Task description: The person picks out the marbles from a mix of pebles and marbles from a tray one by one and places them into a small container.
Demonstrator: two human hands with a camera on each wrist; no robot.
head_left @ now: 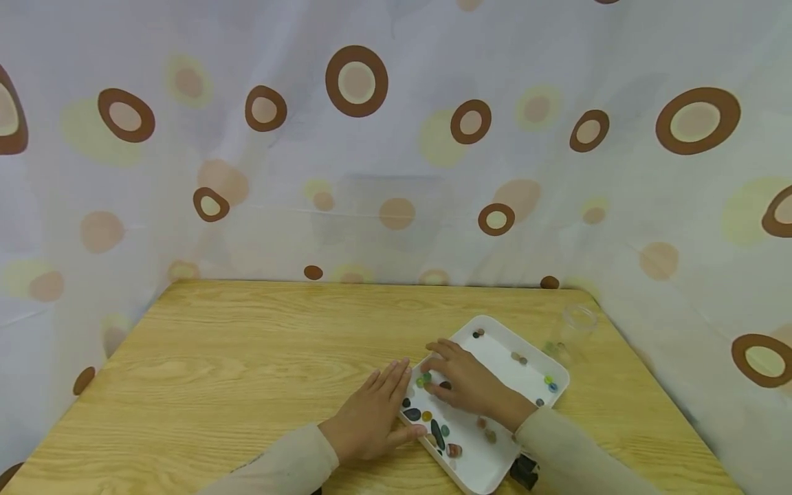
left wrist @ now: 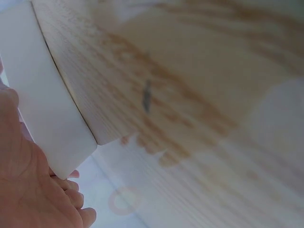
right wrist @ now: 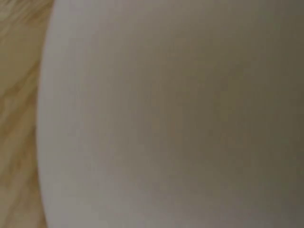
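Note:
A white tray (head_left: 513, 344) lies slantwise on the table with several small coloured stones in it. My left hand (head_left: 374, 412) rests against its left edge, fingers extended and thumb over the rim; the left wrist view shows the palm (left wrist: 23, 171) by the tray's outer wall (left wrist: 42, 90). Over the tray's left part, my right hand (head_left: 467, 381) reaches down with thumb and fingers apart around green stones (head_left: 424, 379). Close by are a dark blue stone (head_left: 412, 414), an orange stone (head_left: 427, 416), a long dark green stone (head_left: 437, 434) and a reddish stone (head_left: 454, 450).
A clear jar (head_left: 579, 320) stands beyond the tray's right side, a few stones near its base. Brownish stones (head_left: 518, 357) and a blue stone (head_left: 553, 388) lie farther right in the tray. A patterned curtain (head_left: 396, 172) hangs behind the wooden table (head_left: 247, 357).

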